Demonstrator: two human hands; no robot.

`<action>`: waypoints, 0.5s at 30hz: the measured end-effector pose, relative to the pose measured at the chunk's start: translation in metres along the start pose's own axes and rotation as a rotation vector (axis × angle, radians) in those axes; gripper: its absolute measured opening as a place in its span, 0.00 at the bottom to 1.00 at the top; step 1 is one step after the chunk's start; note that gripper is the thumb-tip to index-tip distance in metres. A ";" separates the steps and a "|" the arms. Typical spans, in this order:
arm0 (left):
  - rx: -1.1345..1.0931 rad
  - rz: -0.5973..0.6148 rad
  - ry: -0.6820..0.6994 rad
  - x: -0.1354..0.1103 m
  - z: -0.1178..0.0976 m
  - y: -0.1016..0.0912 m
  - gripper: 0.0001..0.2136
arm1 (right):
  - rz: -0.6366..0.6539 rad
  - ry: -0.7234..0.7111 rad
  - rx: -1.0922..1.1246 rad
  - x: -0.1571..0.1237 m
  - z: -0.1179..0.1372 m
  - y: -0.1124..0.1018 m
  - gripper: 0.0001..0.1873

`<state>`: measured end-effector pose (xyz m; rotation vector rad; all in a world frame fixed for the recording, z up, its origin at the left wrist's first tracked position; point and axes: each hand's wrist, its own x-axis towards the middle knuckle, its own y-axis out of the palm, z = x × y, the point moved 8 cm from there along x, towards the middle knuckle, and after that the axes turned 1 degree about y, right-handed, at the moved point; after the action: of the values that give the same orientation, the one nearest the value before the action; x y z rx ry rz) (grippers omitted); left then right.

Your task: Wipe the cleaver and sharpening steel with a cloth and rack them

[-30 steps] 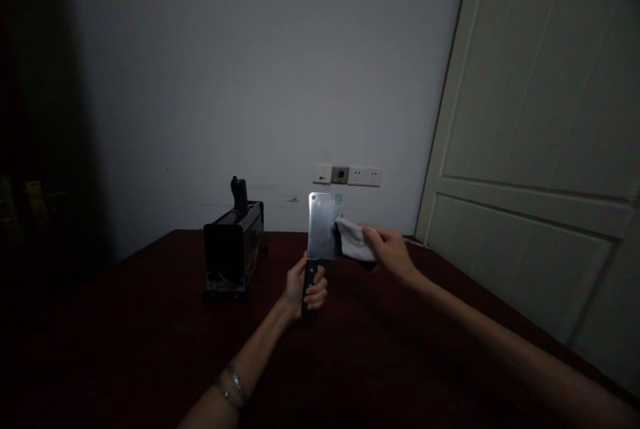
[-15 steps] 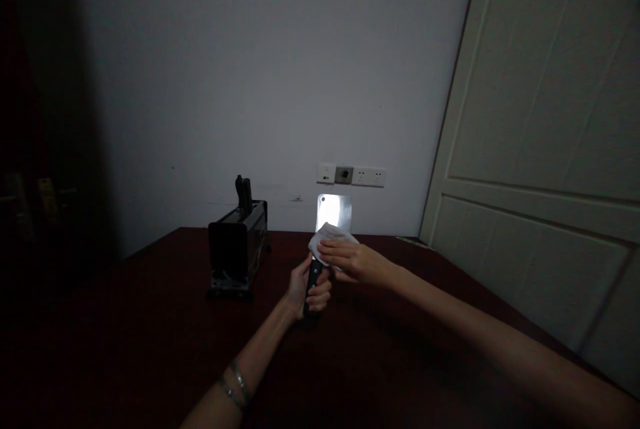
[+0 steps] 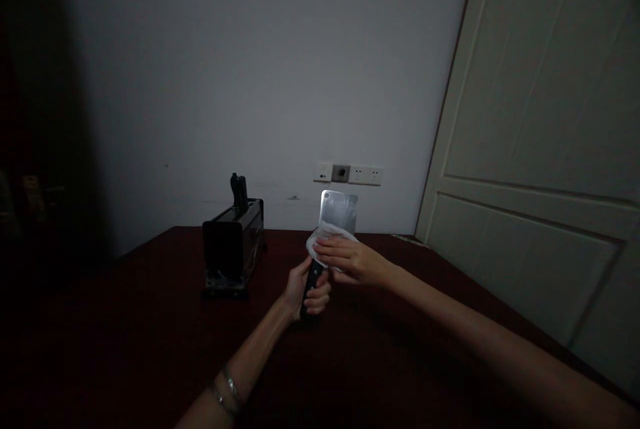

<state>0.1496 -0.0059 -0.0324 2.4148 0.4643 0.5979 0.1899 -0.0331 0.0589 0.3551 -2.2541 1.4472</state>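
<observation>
A cleaver (image 3: 340, 211) with a broad shiny blade and a black riveted handle is held up above the dark red table, blade pointing up and away from me. My left hand (image 3: 307, 289) is closed around its handle. In my right hand (image 3: 357, 260) is a white cloth (image 3: 325, 234), pressed against the lower part of the blade near the handle. The cloth and fingers hide that part of the blade. The upper blade, with a small round hole in its left corner, shows above the cloth.
On the table (image 3: 280, 362) to the left stands a black knife block (image 3: 225, 252) with dark handles (image 3: 239, 192) sticking out of its top. Behind are a pale wall with sockets (image 3: 366, 175) and, on the right, a panelled door (image 3: 525, 262).
The cleaver has tilted slightly to the right, and the bright glare on its blade has faded to grey. The cloth has shifted a little down towards the handle. Both hands keep their hold.
</observation>
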 end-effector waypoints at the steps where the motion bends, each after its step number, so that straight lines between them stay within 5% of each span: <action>1: 0.002 -0.003 0.016 -0.001 -0.003 0.001 0.25 | -0.001 -0.004 -0.004 -0.002 0.000 -0.002 0.22; 6: -0.003 -0.026 0.094 -0.006 -0.018 0.003 0.27 | 0.009 -0.024 0.030 -0.012 0.002 -0.010 0.21; 15: 0.000 -0.025 0.011 -0.003 -0.007 0.001 0.27 | 0.060 0.014 0.039 -0.010 -0.005 -0.004 0.22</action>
<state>0.1434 -0.0046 -0.0281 2.4037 0.4982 0.6013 0.2011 -0.0305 0.0588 0.2913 -2.2457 1.5208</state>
